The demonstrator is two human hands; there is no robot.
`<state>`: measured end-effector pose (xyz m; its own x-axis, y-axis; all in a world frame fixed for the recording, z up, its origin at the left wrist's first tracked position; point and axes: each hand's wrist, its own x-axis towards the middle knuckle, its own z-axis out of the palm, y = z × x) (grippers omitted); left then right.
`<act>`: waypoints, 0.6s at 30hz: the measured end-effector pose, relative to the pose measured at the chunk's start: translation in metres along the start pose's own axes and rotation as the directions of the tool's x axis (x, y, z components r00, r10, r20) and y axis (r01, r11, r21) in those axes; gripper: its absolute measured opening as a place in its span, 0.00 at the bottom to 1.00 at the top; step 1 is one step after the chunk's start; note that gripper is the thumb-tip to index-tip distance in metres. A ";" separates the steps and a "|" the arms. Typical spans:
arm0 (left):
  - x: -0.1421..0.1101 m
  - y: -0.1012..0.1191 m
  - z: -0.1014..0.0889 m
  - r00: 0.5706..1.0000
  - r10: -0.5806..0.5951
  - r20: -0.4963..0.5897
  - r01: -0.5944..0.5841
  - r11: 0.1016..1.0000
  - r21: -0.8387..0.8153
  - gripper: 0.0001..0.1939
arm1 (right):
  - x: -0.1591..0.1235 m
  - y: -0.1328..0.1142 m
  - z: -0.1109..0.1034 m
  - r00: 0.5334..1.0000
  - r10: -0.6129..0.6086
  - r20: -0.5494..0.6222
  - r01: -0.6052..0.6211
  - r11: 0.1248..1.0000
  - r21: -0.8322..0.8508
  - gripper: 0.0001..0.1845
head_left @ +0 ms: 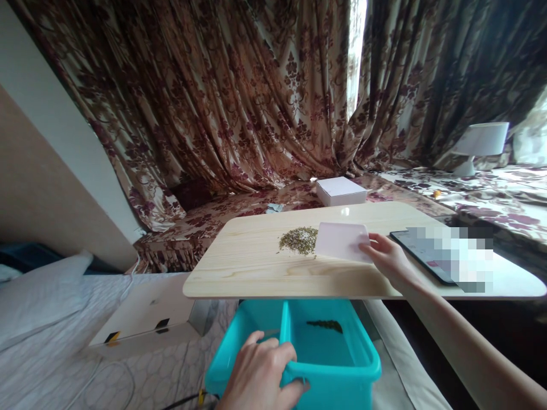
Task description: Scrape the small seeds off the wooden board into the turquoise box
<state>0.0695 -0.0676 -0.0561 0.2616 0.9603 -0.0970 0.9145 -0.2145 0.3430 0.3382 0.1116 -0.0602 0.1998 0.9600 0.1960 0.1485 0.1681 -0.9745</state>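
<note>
My right hand (391, 259) pinches the right edge of a thin white plastic scraper (342, 240), pale and round-cornered. Its left edge meets a loose pile of small green and yellowish beans or seeds (299, 240) on the light wooden tabletop (243, 262). Below the table's front edge is a teal two-compartment bin (329, 373). My left hand (267, 373) is closed over the bin's near rim at the divider, thumb on the outer side. In the right compartment lies a small dark green heap (327, 325). Part of the left compartment is hidden by my left hand.
A tablet-like device (421, 256), partly blurred out, lies on the table's right side. Behind the table stands a white box (341, 191). A larger white box (149, 313) rests on the bed at left. A white lamp (481, 142) is at far right, before patterned curtains (256, 102).
</note>
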 end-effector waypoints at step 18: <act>0.000 -0.002 0.002 1.000 0.003 -0.006 -0.003 1.000 -0.015 0.08 | -0.003 -0.006 0.006 0.999 0.022 0.042 -0.020 0.998 -0.052 0.12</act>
<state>0.0683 -0.0679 -0.0587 0.2626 0.9607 -0.0900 0.9088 -0.2149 0.3576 0.3308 0.1092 -0.0559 0.1621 0.9720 0.1701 0.1947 0.1374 -0.9712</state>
